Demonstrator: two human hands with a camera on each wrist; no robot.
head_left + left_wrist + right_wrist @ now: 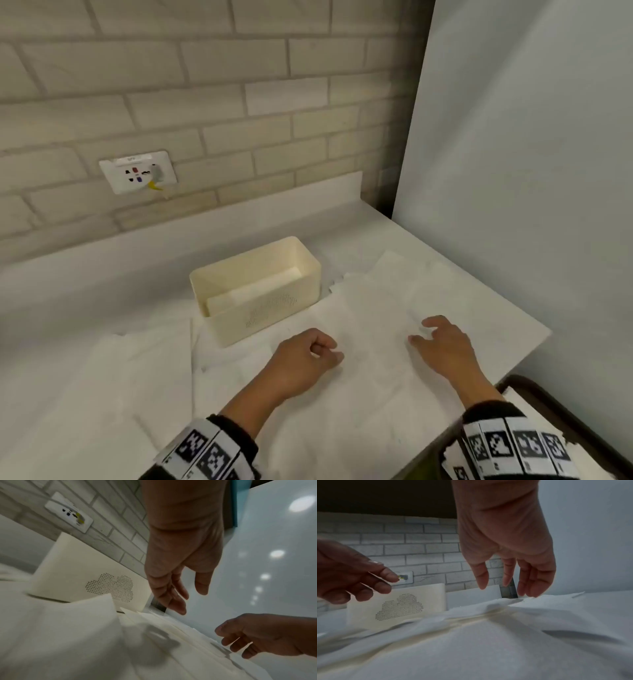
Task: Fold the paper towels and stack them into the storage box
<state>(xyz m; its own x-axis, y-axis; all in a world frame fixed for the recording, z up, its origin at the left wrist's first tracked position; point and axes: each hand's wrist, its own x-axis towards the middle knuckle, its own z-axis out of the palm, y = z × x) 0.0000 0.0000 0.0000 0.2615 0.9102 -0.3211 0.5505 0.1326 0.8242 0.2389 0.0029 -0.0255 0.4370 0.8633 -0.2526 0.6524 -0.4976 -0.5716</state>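
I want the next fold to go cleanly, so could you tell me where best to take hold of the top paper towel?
Probably at its far edge, from above: the paper towel lies flat, and only there does its edge lift slightly, near the right hand. The left hand could pinch the same edge nearer the box.

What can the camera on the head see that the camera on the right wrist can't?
Only the head view looks down into the storage box, where a folded towel already lies, and shows the patterned wristbands.

Only the right wrist view shows the dotted cloud pattern on the box's front clearly, and the right hand's fingertips just above the paper's edge.

Both show the left hand and right hand, holding nothing, the spread paper towels, the wall socket and the brick wall.
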